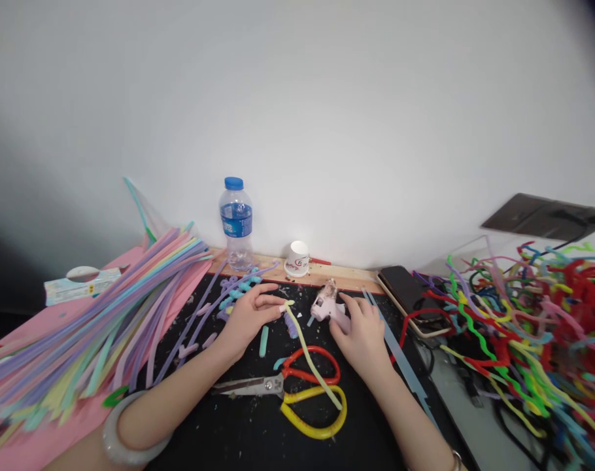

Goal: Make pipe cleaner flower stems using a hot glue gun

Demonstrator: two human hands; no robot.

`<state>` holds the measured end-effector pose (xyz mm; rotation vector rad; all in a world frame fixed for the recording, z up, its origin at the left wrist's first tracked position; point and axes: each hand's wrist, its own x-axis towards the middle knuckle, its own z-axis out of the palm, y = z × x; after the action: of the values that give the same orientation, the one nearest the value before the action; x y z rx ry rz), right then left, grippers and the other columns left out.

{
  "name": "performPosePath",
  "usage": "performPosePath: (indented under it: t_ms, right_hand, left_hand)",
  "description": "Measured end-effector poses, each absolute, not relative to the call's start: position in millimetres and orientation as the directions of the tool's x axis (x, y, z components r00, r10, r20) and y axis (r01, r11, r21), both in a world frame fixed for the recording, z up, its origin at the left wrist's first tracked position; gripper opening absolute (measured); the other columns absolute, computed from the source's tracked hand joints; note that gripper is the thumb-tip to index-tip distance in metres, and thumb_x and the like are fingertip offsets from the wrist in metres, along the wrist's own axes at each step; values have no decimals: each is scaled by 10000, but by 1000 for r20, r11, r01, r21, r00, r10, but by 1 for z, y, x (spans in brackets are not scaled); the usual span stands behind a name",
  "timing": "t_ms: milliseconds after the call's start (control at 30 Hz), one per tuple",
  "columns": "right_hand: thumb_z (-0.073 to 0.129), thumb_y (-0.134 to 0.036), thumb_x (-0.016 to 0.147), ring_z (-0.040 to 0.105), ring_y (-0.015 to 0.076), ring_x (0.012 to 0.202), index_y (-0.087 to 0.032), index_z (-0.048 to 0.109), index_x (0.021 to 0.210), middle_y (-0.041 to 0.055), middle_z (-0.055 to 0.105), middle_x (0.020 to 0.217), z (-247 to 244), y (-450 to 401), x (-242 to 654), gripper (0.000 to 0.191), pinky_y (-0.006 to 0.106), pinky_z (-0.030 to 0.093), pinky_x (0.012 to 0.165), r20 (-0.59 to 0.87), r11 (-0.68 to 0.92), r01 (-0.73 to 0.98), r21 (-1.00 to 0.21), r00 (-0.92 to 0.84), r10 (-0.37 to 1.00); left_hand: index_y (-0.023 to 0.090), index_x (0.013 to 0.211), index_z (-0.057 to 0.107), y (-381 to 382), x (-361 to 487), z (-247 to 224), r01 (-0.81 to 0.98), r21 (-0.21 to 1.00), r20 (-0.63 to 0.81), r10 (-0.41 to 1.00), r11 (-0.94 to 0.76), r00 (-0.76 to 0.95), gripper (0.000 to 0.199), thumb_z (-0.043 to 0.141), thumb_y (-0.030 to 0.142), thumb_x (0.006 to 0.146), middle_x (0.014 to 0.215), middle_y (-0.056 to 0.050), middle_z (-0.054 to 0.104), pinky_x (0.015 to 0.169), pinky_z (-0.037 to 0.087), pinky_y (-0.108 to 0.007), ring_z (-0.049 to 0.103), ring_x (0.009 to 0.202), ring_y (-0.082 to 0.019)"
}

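Observation:
My left hand (251, 317) pinches the upper end of a pale yellow pipe cleaner (305, 343), with a small white bit at the fingertips. The pipe cleaner's long tail hangs down over the scissors (272, 384), which have one red and one yellow handle and lie on the black mat. Just under the pinched end is a purple fuzzy piece (291, 325); I cannot tell whether it is joined on. My right hand (363, 333) is closed around the handle of a pale hot glue gun (324, 309), whose dirty nozzle end points up and away. A short teal piece (263, 341) lies near my left hand.
Bundled pastel pipe cleaners (145, 301) spread over pink paper at left. Along the wall stand a water bottle (237, 226) and a paper cup (297, 259). To the right are clear glue sticks (400, 360), a phone (408, 294) and tangled bright pipe cleaners (537, 327).

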<state>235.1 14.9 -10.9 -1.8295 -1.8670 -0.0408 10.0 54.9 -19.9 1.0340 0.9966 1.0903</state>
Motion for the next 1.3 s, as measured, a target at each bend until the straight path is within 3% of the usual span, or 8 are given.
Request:
performPosePath:
  t_ms: [200, 333, 567, 667, 767, 933, 1067, 1300]
  right_hand:
    - [548, -119, 804, 554, 210, 905, -218, 556, 1075, 53, 600, 935, -6, 8, 221, 288, 350, 466, 816, 443, 500, 731, -464, -297, 846]
    - [571, -126, 806, 564, 210, 827, -199, 578, 1017, 44, 593, 842, -6, 0, 209, 223, 344, 475, 755, 391, 539, 695, -475, -382, 837]
    - [477, -57, 827, 576, 196, 929, -253, 519, 1202, 58, 608, 1010, -1, -9, 195, 426, 328, 478, 825, 308, 599, 604, -526, -521, 796]
    - [474, -109, 863, 594, 179, 915, -238, 574, 1118, 53, 635, 996, 2, -10, 195, 303, 289, 479, 819, 331, 590, 524, -614, -507, 795]
    - [455, -165, 887, 605, 173, 827, -208, 625, 934, 43, 650, 883, 1, -8, 201, 182, 273, 472, 762, 427, 531, 463, -710, -317, 847]
    - [412, -360, 926, 488, 132, 535, -177, 542, 584, -6, 506, 552, -5, -2, 214, 409, 244, 394, 540, 344, 323, 342, -882, -1, 939]
    - [371, -481, 918, 365, 117, 454, -193, 407, 443, -20, 391, 451, -11, 0, 216, 557, 250, 325, 480, 230, 236, 166, -957, -55, 972]
    - [394, -535, 883, 357, 124, 452, -200, 484, 450, -10, 397, 449, -8, -3, 213, 555, 251, 311, 465, 114, 153, 132, -979, -265, 957]
  left_hand:
    - [157, 1089, 539, 51, 12, -14, -202, 963, -125, 962, 177, 244, 483, 742, 205, 653, 850, -35, 693, 728, 498, -256, 645, 802, -159]
    - [158, 1106, 532, 48, 14, -10, -223, 953, -131, 942, 206, 310, 482, 730, 193, 668, 870, -39, 688, 716, 501, -243, 641, 785, -144]
    - [158, 1110, 535, 47, 14, -8, -275, 927, -154, 927, 256, 343, 489, 737, 196, 667, 864, -39, 673, 694, 501, -239, 638, 755, -139]
    - [161, 1109, 543, 47, 13, -9, -281, 918, -164, 912, 281, 377, 481, 738, 184, 671, 884, -43, 668, 709, 498, -231, 637, 774, -135]
    - [171, 1091, 562, 48, 13, -9, -274, 905, -197, 890, 327, 412, 463, 746, 185, 667, 956, -56, 662, 731, 502, -243, 643, 796, -139]
    - [163, 1010, 602, 48, 13, -9, -244, 910, -200, 870, 336, 451, 342, 717, 292, 715, 928, -59, 650, 659, 507, -240, 627, 695, -117]
    - [146, 921, 627, 45, 13, -8, -69, 976, -133, 821, 206, 556, 298, 558, 420, 829, 770, -40, 638, 461, 403, -180, 535, 518, -84]
    - [132, 757, 654, 30, 16, -2, 161, 983, -56, 685, -90, 726, 365, 446, 402, 887, 668, -32, 650, 476, 354, -201, 437, 454, -81]
